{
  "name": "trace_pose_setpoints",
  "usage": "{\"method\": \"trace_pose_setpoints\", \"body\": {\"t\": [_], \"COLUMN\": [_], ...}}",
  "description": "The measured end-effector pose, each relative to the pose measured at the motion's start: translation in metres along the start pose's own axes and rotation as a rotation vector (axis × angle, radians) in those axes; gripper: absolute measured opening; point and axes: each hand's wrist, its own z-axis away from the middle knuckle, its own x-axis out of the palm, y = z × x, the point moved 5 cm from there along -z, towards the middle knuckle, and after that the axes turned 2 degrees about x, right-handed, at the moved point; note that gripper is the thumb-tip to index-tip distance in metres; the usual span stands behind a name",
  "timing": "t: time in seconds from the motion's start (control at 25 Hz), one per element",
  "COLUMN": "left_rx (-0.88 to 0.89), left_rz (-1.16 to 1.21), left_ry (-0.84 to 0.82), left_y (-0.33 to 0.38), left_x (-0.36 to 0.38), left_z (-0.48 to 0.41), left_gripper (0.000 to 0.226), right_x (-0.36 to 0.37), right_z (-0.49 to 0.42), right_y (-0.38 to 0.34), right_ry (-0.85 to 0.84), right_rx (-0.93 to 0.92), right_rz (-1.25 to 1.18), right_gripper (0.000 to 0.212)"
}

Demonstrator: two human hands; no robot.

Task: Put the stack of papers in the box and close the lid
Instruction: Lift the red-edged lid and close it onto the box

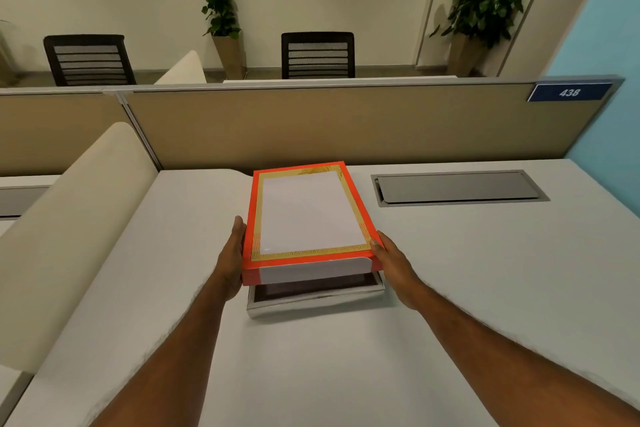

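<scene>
While the orange lid [304,215] is held at its near corners by the left hand [231,258] and the right hand [393,265], both curled round its edges, the box [317,298] shows just beneath at frame centre. No papers are visible; presumably they lie inside. Only seating the lid appears to be left.

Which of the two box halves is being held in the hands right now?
The orange lid, gripped by left hand and right hand. The silver base lies on the desk beneath it.
</scene>
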Motion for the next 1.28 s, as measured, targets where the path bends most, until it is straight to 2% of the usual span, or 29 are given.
{"method": "trace_pose_setpoints", "body": {"t": [0.52, 0.8, 0.96, 1.28], "left_rx": [0.116, 0.143, 0.073, 0.047], "left_rz": [-0.165, -0.318, -0.469, -0.624], "left_ry": [0.035, 0.136, 0.167, 0.105], "left_y": [-0.04, -0.032, -0.02, 0.009], "left_x": [0.0, -0.011, -0.015, 0.0], "left_z": [0.033, 0.014, -0.024, -0.116], "left_gripper": [0.069, 0.068, 0.078, 0.071], "right_x": [-0.005, -0.019, 0.001, 0.028], "right_z": [0.019, -0.013, -0.065, -0.18], "right_y": [0.038, 0.013, -0.023, -0.046], "right_ry": [0.04, 0.222, 0.119, -0.083], "right_rx": [-0.024, -0.066, -0.143, -0.123], "right_rz": [0.119, 0.347, 0.538, 0.888], "right_gripper": [0.046, 0.046, 0.052, 0.065]}}
